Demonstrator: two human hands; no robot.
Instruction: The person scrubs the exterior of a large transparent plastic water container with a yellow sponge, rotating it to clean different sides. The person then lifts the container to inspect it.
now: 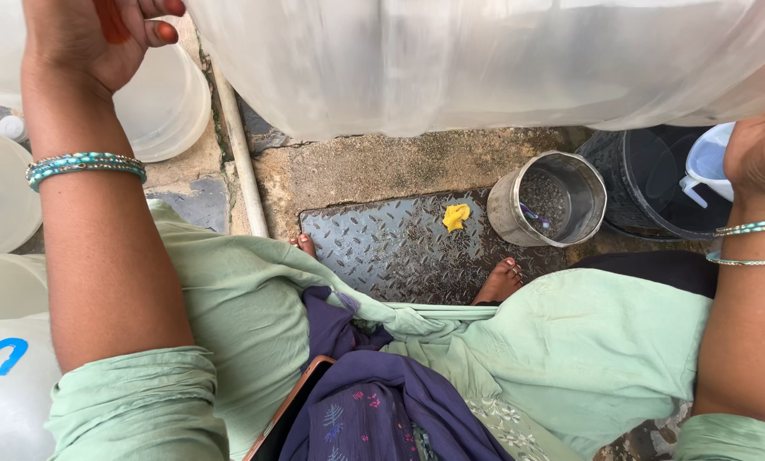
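Nearest the camera, a green garment (561, 341) and a purple cloth (374, 401) covered the person's lap, with bare feet on a chequered metal plate (382, 248) bearing a yellow scrap (456, 216). Beyond stood a steel pot (553, 201) and a dark bucket (638, 183) with a pale plastic mug (708, 162) inside.

Both arms reached up to a large translucent plastic container (485, 60), held raised across the top of the view. The left hand (92, 34) had its fingers curled at the container's left edge; the right hand (762, 149) pressed its lower right side, apparently gripping it, though its fingers were cut off.

The container looked bulky and smooth; a slipping palm could drop it onto the pot or the feet below.

Its top and mouth lay out of frame, and blur hid whether it held water. Other pale containers (165, 102) sat at the left.
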